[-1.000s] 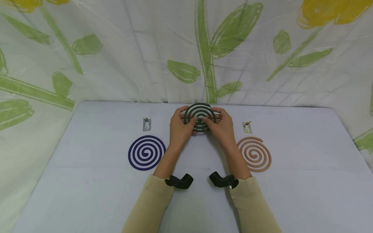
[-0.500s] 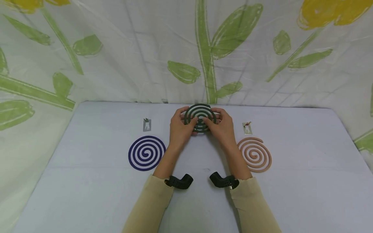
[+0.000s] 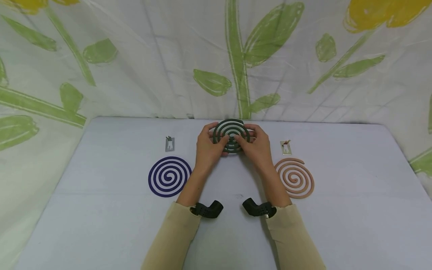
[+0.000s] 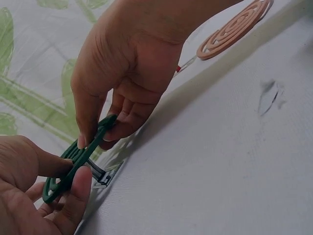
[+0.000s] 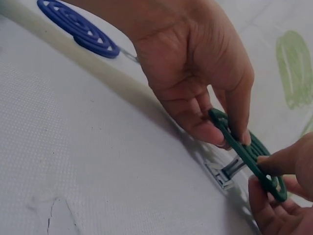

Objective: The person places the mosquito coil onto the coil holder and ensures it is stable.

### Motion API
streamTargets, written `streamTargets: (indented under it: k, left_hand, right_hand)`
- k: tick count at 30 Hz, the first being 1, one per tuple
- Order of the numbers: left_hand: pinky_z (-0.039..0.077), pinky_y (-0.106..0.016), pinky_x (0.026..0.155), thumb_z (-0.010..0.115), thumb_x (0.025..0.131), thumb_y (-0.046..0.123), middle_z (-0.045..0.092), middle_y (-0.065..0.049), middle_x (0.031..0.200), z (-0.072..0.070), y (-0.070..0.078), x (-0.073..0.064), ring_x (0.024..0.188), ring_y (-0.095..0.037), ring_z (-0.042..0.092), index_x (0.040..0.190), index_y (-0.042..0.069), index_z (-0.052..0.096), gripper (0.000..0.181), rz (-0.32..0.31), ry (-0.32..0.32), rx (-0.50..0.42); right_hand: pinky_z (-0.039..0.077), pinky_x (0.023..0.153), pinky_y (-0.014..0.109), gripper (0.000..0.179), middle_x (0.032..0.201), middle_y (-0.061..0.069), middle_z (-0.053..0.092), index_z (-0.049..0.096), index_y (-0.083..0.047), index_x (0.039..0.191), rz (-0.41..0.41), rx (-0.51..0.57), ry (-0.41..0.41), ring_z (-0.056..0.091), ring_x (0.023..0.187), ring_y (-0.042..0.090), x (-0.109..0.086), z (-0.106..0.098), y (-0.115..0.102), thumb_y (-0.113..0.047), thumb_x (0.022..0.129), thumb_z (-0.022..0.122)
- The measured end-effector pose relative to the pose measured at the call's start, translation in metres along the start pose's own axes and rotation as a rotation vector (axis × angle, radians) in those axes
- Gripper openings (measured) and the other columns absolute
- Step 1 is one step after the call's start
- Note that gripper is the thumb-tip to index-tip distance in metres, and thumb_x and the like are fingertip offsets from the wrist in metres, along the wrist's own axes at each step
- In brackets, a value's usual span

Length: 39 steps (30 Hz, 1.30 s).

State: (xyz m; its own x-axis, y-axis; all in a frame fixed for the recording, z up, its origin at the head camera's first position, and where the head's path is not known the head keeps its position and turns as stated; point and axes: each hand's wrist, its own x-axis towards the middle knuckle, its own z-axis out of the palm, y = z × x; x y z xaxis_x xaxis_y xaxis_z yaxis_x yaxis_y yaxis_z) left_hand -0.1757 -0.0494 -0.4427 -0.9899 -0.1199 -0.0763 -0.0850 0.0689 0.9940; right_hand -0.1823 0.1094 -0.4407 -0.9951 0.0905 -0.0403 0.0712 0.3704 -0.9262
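A dark green mosquito coil (image 3: 231, 129) is held near the table's far edge, above a small metal stand (image 4: 106, 175). My left hand (image 3: 208, 147) grips its left side, thumb on top and fingers beneath. On the opposite side my right hand (image 3: 257, 147) pinches it in the same way, both thumbs close to the centre. The wrist views show the stand's upright part reaching up to the coil's underside; whether it is hooked into the coil is hard to make out.
A dark blue mosquito coil (image 3: 170, 177) lies left of my left forearm, with a metal stand (image 3: 170, 144) behind it. An orange-brown coil (image 3: 294, 180) lies partly behind my right forearm, and another stand (image 3: 286, 147) is beyond it. A flowered cloth (image 3: 168, 82) hangs behind the white table (image 3: 84, 225).
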Motion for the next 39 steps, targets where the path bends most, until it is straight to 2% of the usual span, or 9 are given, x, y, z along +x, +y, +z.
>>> streamTargets:
  k: [5, 10, 16, 19, 24, 29, 31, 35, 39]
  left_hand:
    - [0.065, -0.032, 0.053, 0.075, 0.095, 0.005, 0.064, -0.017, 0.114, -0.002, 0.001, 0.000, 0.076, -0.021, 0.069, 0.150, 0.008, 0.053, 0.059, -0.028, -0.021, -0.005]
    - [0.065, -0.032, 0.053, 0.076, 0.095, 0.007, 0.063, -0.017, 0.114, -0.003, 0.001, 0.001, 0.073, -0.020, 0.068, 0.152, 0.008, 0.051, 0.062, -0.030, -0.034, 0.011]
    - [0.063, -0.032, 0.050, 0.077, 0.095, 0.012, 0.063, -0.020, 0.117, -0.006, 0.001, 0.002, 0.057, -0.016, 0.066, 0.156, 0.009, 0.047, 0.068, -0.023, -0.041, 0.062]
    - [0.063, -0.031, 0.050, 0.077, 0.095, 0.015, 0.063, -0.020, 0.123, -0.009, 0.002, 0.002, 0.055, -0.016, 0.067, 0.156, 0.011, 0.047, 0.068, -0.028, -0.042, 0.094]
    - [0.062, -0.030, 0.050, 0.078, 0.095, 0.018, 0.064, -0.020, 0.131, -0.012, 0.004, 0.001, 0.066, -0.019, 0.070, 0.156, 0.013, 0.047, 0.068, -0.023, -0.042, 0.157]
    - [0.060, -0.027, 0.052, 0.078, 0.095, 0.019, 0.064, -0.021, 0.132, -0.015, 0.008, 0.001, 0.080, -0.030, 0.075, 0.157, 0.011, 0.046, 0.070, -0.013, -0.045, 0.209]
    - [0.061, -0.029, 0.055, 0.078, 0.095, 0.019, 0.065, -0.021, 0.132, -0.016, 0.009, 0.001, 0.088, -0.033, 0.077, 0.156, 0.010, 0.047, 0.070, -0.008, -0.049, 0.224]
    - [0.065, -0.039, 0.078, 0.079, 0.095, 0.020, 0.067, -0.021, 0.133, -0.017, 0.010, 0.001, 0.102, -0.036, 0.077, 0.154, 0.010, 0.050, 0.066, 0.008, -0.048, 0.267]
    - [0.062, -0.047, 0.095, 0.079, 0.094, 0.021, 0.068, -0.021, 0.134, -0.017, 0.010, 0.001, 0.107, -0.036, 0.075, 0.153, 0.010, 0.052, 0.065, 0.022, -0.041, 0.298]
  right_hand:
    - [0.058, 0.087, 0.034, 0.051, 0.131, 0.023, 0.068, 0.062, -0.007, 0.142, -0.022, -0.059, -0.001, 0.070, 0.107, 0.037, 0.000, -0.001, -0.001, -0.021, 0.096, 0.078]
    - [0.057, 0.101, 0.050, 0.051, 0.135, 0.023, 0.067, 0.061, -0.007, 0.143, -0.031, -0.070, -0.014, 0.067, 0.114, 0.040, -0.001, -0.003, -0.002, -0.021, 0.097, 0.077]
    - [0.054, 0.108, 0.053, 0.051, 0.136, 0.025, 0.066, 0.061, -0.007, 0.144, -0.052, -0.098, -0.026, 0.064, 0.122, 0.042, 0.000, -0.004, -0.003, -0.022, 0.098, 0.077]
    - [0.054, 0.110, 0.053, 0.051, 0.135, 0.025, 0.066, 0.061, -0.006, 0.143, -0.061, -0.104, -0.025, 0.065, 0.123, 0.042, 0.000, -0.004, -0.003, -0.022, 0.098, 0.077]
    - [0.053, 0.112, 0.050, 0.050, 0.137, 0.023, 0.066, 0.061, -0.004, 0.142, -0.079, -0.112, -0.019, 0.062, 0.129, 0.038, 0.000, -0.005, -0.003, -0.021, 0.097, 0.077]
    - [0.052, 0.114, 0.048, 0.049, 0.142, 0.020, 0.064, 0.061, -0.004, 0.142, -0.089, -0.121, -0.024, 0.060, 0.133, 0.036, 0.000, -0.006, -0.002, -0.021, 0.098, 0.076]
    - [0.052, 0.115, 0.048, 0.049, 0.144, 0.019, 0.063, 0.061, -0.004, 0.142, -0.091, -0.129, -0.027, 0.060, 0.133, 0.037, 0.000, -0.006, -0.002, -0.022, 0.098, 0.075]
    - [0.051, 0.115, 0.049, 0.049, 0.145, 0.020, 0.062, 0.061, -0.003, 0.142, -0.094, -0.152, -0.032, 0.060, 0.133, 0.038, 0.000, -0.007, -0.002, -0.022, 0.099, 0.075]
    - [0.051, 0.114, 0.051, 0.049, 0.143, 0.021, 0.062, 0.062, -0.003, 0.142, -0.098, -0.171, -0.033, 0.061, 0.131, 0.038, 0.000, -0.008, -0.003, -0.023, 0.099, 0.075]
